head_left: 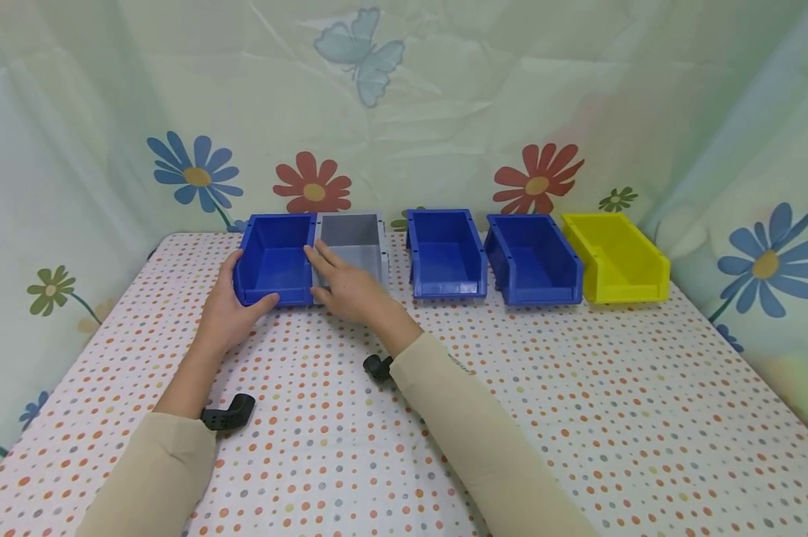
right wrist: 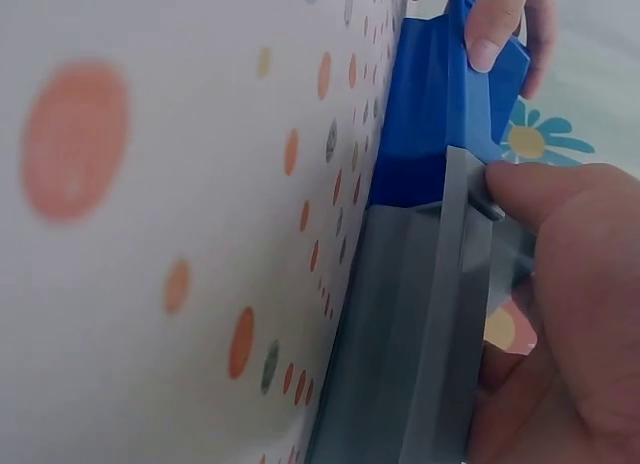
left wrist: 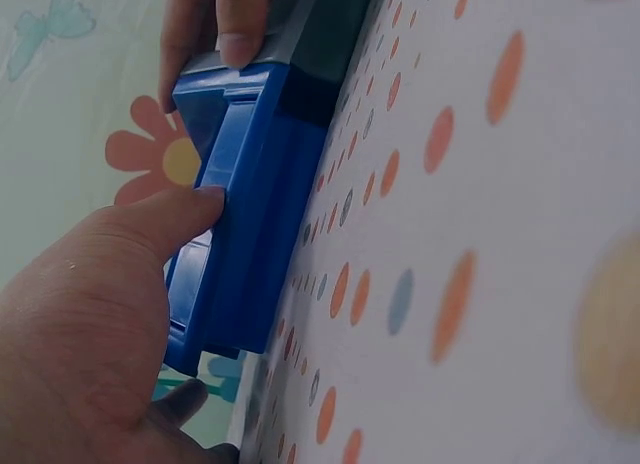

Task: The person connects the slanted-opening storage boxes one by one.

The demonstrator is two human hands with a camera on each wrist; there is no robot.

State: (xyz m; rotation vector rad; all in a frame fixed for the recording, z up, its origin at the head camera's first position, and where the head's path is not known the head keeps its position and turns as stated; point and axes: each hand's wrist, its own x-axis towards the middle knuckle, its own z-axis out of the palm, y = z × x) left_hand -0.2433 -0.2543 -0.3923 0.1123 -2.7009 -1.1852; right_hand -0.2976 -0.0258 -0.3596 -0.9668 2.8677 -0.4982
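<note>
In the head view, my left hand (head_left: 226,309) holds the leftmost blue storage bin (head_left: 276,297). Its thumb lies on the front lip, and its fingers reach along the left side. A grey storage bin (head_left: 352,227) stands against that blue bin's right side. Across the seam between these two bins rests my right hand (head_left: 352,291), its fingers fairly straight. In the right wrist view, the right thumb (right wrist: 530,189) touches the front corner where the grey bin (right wrist: 400,334) meets the blue bin (right wrist: 415,104). The remaining right fingers are partly hidden there.
To the right along the back stand a blue bin (head_left: 447,289), another blue bin (head_left: 545,296) and a yellow bin (head_left: 632,293). A dotted cloth (head_left: 297,462) covers the table. Behind it hangs a flowered curtain (head_left: 431,149).
</note>
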